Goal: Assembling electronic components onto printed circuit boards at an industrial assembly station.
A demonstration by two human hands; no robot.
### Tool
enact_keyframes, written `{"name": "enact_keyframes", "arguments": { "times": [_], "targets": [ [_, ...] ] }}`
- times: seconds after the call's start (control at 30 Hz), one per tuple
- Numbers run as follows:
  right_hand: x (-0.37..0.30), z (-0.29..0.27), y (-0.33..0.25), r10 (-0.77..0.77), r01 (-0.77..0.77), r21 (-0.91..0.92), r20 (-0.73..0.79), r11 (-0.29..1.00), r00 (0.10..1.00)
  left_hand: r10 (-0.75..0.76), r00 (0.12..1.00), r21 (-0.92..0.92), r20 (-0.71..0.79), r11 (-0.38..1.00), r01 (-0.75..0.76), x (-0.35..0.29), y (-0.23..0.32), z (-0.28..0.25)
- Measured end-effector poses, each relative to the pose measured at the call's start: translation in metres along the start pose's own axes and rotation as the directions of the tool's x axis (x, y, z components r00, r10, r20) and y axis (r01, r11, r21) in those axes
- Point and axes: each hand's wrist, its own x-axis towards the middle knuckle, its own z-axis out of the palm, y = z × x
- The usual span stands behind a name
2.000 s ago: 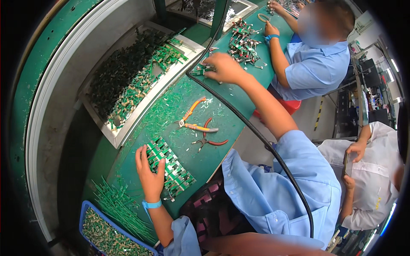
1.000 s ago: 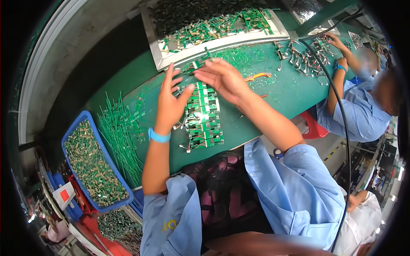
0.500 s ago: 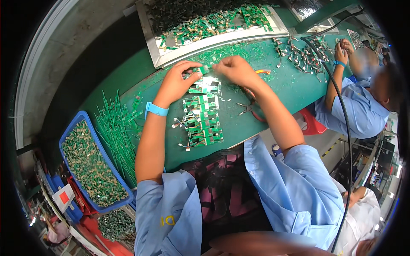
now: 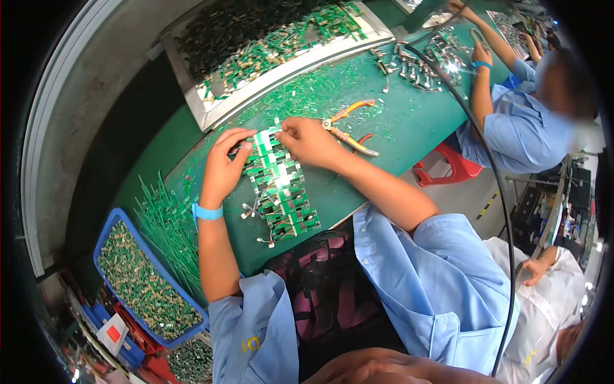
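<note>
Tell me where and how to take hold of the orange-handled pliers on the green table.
I'd grip the orange-handled pliers around both handles, coming from the picture's right. They lie flat with the handles splayed open that way, while the pivot end sits at the left, near the right hand. Mind the red handle showing beside the nearer grip.

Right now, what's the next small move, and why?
Probably a light nudge to square the far-end board with the row of green boards: the left hand and right hand flank that end. Whether either grips it is unclear.
</note>
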Motion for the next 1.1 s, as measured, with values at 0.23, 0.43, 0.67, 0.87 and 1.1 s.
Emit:
{"name": "enact_keyframes", "arguments": {
  "times": [0.23, 0.43, 0.67, 0.87, 1.1],
  "targets": [
    [-0.049, 0.004, 0.004, -0.164, 0.151, -0.104, -0.134, 0.983, 0.977, 0.248, 0.965, 0.590, -0.084, 0.793, -0.153, -0.045, 0.050, 0.030],
    [-0.104, 0.051, 0.014, -0.348, 0.379, 0.157, -0.193, 0.912, 0.918, 0.116, 0.993, 0.729, 0.023, 0.677, -0.096, -0.046, 0.038, 0.072],
    [-0.099, 0.099, 0.014, -0.341, 0.391, 0.198, -0.245, 0.899, 0.908, 0.007, 0.999, 0.640, -0.037, 0.768, 0.018, -0.067, 0.035, 0.065],
    [-0.112, 0.076, 0.008, -0.352, 0.366, 0.233, -0.100, 0.901, 0.931, 0.010, 0.986, 0.654, -0.165, 0.749, 0.102, -0.086, 0.032, 0.076],
    [-0.060, -0.090, -0.004, -0.316, 0.302, -0.666, 0.103, 0.682, 0.943, 0.011, 0.990, 0.629, -0.143, 0.773, 0.082, -0.117, 0.076, 0.055]
  ]
}}
